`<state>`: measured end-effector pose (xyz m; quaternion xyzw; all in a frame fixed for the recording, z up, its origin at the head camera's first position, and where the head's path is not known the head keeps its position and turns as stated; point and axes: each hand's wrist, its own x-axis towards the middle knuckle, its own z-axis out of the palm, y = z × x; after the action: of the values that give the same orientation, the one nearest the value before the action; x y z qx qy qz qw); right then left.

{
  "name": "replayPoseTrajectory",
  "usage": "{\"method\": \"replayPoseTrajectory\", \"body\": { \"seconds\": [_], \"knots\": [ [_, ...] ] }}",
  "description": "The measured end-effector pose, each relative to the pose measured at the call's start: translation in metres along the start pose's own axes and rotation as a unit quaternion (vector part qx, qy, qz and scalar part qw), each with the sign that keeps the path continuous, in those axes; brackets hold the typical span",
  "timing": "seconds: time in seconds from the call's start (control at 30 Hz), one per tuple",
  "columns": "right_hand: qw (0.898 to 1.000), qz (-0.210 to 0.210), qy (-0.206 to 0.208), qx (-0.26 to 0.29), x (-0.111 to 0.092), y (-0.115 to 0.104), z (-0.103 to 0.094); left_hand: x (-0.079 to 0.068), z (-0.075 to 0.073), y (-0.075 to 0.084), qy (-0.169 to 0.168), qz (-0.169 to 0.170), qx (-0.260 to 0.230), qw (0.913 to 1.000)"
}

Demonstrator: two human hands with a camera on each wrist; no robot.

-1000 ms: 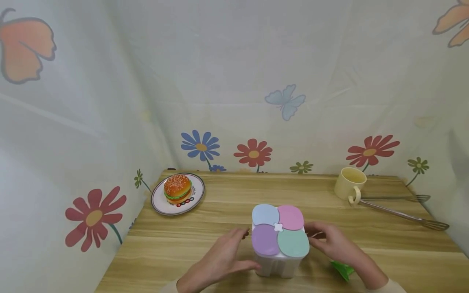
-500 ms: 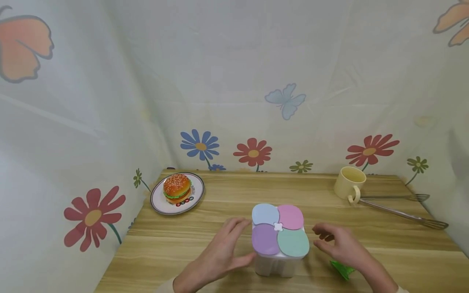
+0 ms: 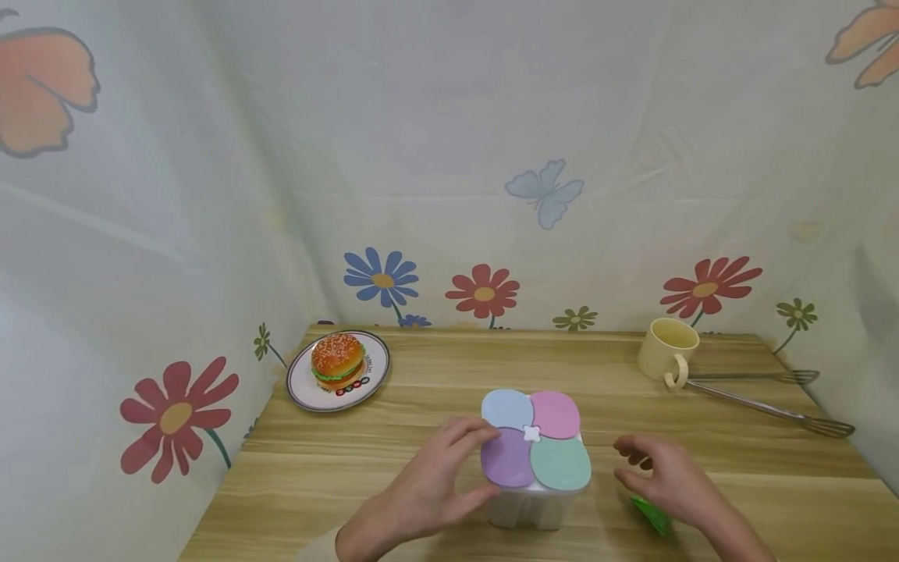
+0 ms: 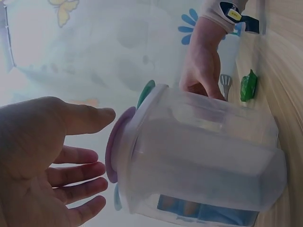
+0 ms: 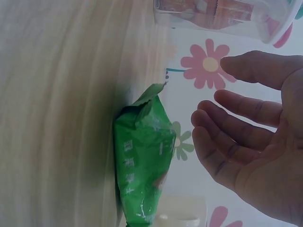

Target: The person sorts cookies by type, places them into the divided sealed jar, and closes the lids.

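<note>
A clear plastic storage box (image 3: pixel 527 511) stands on the table, topped with blue, pink, purple (image 3: pixel 507 460) and green petal-shaped lids. My left hand (image 3: pixel 431 484) is at its left side, fingertips and thumb overlapping the edge of the purple lid in the head view. In the left wrist view, those fingers are loosely spread beside the lid and hold nothing. A blue packet (image 4: pixel 208 212) shows through the box wall, and a brownish packet (image 5: pixel 213 12) through another side. My right hand (image 3: pixel 667 476), fingers relaxed, hovers apart from the box, near a green snack packet (image 5: pixel 144 163) lying on the table.
At the back left, a toy hamburger (image 3: pixel 338 359) sits on a white plate (image 3: pixel 302 378). Towards the back right stands a yellow mug (image 3: pixel 663 355), with two metal whisk-like utensils (image 3: pixel 758 404) beside it. A flower-patterned curtain (image 3: pixel 421 156) borders the table.
My right hand has drawn away from the box to the right, over the green packet. My left hand has shifted up and right, onto the purple lid's edge. The box has stayed put.
</note>
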<state>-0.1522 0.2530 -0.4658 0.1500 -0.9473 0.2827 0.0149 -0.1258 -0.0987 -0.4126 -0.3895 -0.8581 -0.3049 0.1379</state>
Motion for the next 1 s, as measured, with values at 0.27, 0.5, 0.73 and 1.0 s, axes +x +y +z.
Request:
{"method": "replayPoseTrajectory", "body": {
  "seconds": [0.27,0.5,0.73,1.0],
  "knots": [
    [1.0,0.008,0.008,-0.008,-0.007,0.007,-0.002,0.009,0.007,0.007,0.006,0.042,-0.017,0.999],
    [1.0,0.019,-0.003,-0.021,-0.01,0.012,-0.004,0.016,0.011,0.012,-0.001,0.059,-0.004,0.9982],
    [0.999,0.025,-0.013,-0.029,-0.015,0.019,-0.005,0.024,0.017,0.015,0.015,0.146,0.062,0.9873],
    [0.997,0.05,-0.032,-0.046,-0.021,0.024,-0.009,0.03,0.023,0.018,0.014,0.162,0.096,0.982]
  ]
}}
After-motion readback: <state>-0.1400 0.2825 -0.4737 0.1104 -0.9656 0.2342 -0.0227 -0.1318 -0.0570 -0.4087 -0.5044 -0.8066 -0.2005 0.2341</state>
